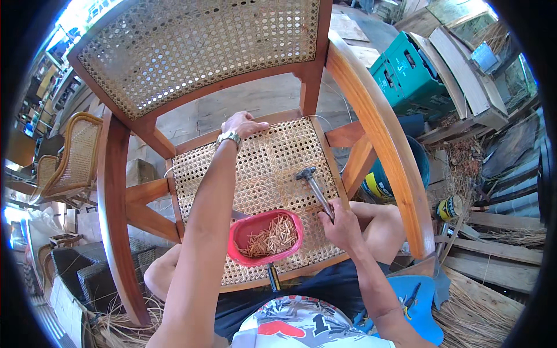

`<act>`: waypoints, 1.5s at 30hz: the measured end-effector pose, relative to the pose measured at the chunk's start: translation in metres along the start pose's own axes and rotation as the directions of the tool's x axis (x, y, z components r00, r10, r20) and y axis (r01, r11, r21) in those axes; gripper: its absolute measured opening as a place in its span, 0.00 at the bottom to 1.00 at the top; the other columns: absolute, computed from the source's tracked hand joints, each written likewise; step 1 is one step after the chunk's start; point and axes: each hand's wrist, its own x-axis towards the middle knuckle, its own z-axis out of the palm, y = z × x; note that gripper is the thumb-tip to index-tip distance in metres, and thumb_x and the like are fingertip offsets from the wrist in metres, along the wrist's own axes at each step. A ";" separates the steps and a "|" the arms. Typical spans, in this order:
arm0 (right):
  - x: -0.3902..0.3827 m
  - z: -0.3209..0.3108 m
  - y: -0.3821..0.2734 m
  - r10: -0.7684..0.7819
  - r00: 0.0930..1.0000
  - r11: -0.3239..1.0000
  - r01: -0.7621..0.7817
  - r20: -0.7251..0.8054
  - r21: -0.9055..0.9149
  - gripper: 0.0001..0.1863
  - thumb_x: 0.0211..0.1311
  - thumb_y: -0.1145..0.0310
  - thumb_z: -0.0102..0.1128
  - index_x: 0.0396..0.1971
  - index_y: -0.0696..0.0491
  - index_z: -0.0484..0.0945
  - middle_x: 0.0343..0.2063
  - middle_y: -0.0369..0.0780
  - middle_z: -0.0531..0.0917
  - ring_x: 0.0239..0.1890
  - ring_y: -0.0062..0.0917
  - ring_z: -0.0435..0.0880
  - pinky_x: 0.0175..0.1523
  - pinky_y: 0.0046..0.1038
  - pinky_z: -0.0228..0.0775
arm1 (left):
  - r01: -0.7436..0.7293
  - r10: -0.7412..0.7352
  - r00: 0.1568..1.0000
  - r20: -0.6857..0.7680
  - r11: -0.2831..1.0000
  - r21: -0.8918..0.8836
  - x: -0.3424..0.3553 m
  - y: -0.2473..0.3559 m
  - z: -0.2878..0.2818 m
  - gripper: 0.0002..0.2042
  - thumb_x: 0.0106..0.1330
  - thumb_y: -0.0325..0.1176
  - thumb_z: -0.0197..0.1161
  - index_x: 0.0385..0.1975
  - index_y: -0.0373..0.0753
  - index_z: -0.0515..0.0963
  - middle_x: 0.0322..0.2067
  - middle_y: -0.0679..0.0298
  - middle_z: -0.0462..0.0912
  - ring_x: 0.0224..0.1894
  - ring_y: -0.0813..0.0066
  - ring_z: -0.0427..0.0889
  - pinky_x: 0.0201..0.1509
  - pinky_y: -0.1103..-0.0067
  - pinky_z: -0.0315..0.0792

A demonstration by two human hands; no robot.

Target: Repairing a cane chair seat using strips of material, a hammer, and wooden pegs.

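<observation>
A wooden armchair with a woven cane seat (264, 156) stands in front of me. My left hand (242, 126), with a watch on its wrist, rests at the seat's back edge, its thumb stretched to the right; some fingers are hard to see. My right hand (341, 227) is closed round the handle of a hammer (313, 184), whose head is over the right part of the cane. Near the seat's front, a red plastic container (236, 254) holds many small wooden pegs (275, 236). From under it sticks out a black and yellow tool handle (274, 277).
The chair's cane backrest (203, 52) rises ahead, and its right armrest (380, 122) curves beside my right arm. Beyond it stand a green crate (400, 81) and a dark bucket (420, 168). Another cane chair (72, 156) is at the left. A blue seat (426, 301) holds tools at lower right.
</observation>
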 end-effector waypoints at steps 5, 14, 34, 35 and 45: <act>-0.002 0.008 0.003 -0.288 0.952 0.957 0.284 -0.107 -0.058 0.19 0.65 0.66 0.64 0.51 0.57 0.71 0.38 0.54 0.80 0.43 0.51 0.83 0.43 0.46 0.76 | -0.028 0.025 0.966 -0.259 1.000 -0.007 -0.019 -0.066 0.000 0.38 0.60 0.61 0.70 0.64 0.42 0.74 0.61 0.53 0.80 0.62 0.59 0.80 0.68 0.65 0.70; -0.020 -0.002 -0.009 -0.434 0.848 0.853 0.278 -0.305 -0.441 0.22 0.66 0.71 0.61 0.59 0.55 0.71 0.49 0.51 0.76 0.47 0.48 0.80 0.55 0.46 0.71 | -0.213 -0.064 0.730 -0.681 0.925 -0.316 -0.178 -0.147 0.024 0.18 0.76 0.42 0.57 0.56 0.37 0.79 0.51 0.52 0.86 0.55 0.57 0.84 0.61 0.67 0.74; -0.043 -0.002 -0.041 -0.234 0.929 0.966 0.256 -0.287 0.044 0.08 0.67 0.72 0.65 0.40 0.57 0.75 0.35 0.46 0.84 0.39 0.37 0.87 0.44 0.37 0.77 | -0.290 -0.168 0.859 -0.484 0.620 -0.729 -0.360 -0.179 0.089 0.09 0.76 0.31 0.61 0.50 0.36 0.77 0.44 0.66 0.83 0.43 0.82 0.78 0.51 0.81 0.73; -0.042 -0.001 -0.044 -0.233 0.930 0.966 0.255 -0.283 0.042 0.08 0.67 0.72 0.65 0.40 0.57 0.75 0.35 0.46 0.84 0.39 0.37 0.87 0.44 0.37 0.77 | -0.286 -0.172 0.860 -0.481 0.618 -0.732 -0.356 -0.183 0.091 0.09 0.76 0.31 0.61 0.50 0.36 0.77 0.44 0.66 0.83 0.43 0.82 0.78 0.51 0.81 0.73; -0.057 -0.023 -0.029 -0.184 0.958 0.976 0.206 -0.219 0.079 0.07 0.68 0.71 0.64 0.42 0.57 0.83 0.32 0.45 0.86 0.31 0.32 0.87 0.38 0.33 0.77 | -0.205 -0.076 0.864 -0.498 0.850 -0.485 -0.342 -0.174 0.095 0.11 0.69 0.33 0.66 0.46 0.35 0.80 0.41 0.58 0.85 0.43 0.67 0.82 0.51 0.72 0.75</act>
